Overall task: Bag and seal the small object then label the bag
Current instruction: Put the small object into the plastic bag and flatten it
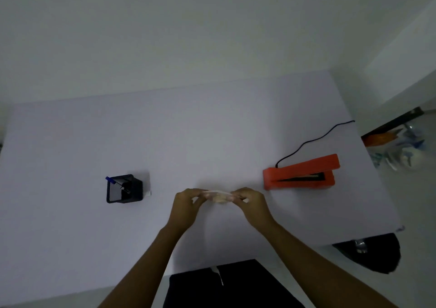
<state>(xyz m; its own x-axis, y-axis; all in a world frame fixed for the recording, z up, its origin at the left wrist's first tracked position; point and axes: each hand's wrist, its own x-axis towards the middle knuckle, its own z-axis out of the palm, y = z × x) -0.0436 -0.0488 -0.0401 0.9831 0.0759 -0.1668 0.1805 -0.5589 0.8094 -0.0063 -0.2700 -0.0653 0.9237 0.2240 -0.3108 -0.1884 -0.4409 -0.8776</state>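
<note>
A small clear plastic bag (219,196) with something pale inside is stretched between my two hands just above the white table (70,237). My left hand (186,205) pinches its left end, my right hand (250,201) pinches its right end. What the pale object inside is I cannot make out. An orange heat sealer (300,172) lies to the right of my hands, its jaw open, a black cord (313,140) running off behind it. A black pen holder (123,188) with a blue-capped pen (111,180) stands to the left.
A small white slip (148,193) lies beside the pen holder. The table's right edge is near the sealer; beyond it are a dark stool (377,253) and clutter on the floor (396,149). A white wall rises behind the table.
</note>
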